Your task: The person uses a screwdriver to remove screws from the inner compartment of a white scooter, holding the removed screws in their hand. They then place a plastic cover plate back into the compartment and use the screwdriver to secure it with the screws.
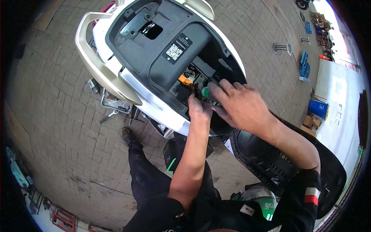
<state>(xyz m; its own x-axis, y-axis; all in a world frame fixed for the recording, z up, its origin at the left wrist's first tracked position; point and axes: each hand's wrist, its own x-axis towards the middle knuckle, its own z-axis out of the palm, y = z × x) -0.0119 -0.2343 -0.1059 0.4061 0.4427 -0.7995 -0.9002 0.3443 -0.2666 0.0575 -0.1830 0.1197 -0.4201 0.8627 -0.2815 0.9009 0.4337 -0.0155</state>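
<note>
Access looked done but inner work unfinished at mid-frame, where the scooter (pixel 148 99) compartment (pixel 228 72) lay exposed, left hand (pixel 199 108) beside an orange piece (pixel 185 80), right hand (pixel 242 103) by a green piece (pixel 205 92), both grips impossible to tell.

Scooter (pixel 150 65): white-panelled, dark plastic inside; compartment (pixel 230 71) uncovered, inner parts exposed. Orange piece (pixel 185 79): elongated, lying aslant inside the compartment, near its left edge; lower end obscured. Green piece (pixel 205 92): small, rounded, partly hidden, located right of and slightly below the orange piece; kind cannot be determined.
</note>
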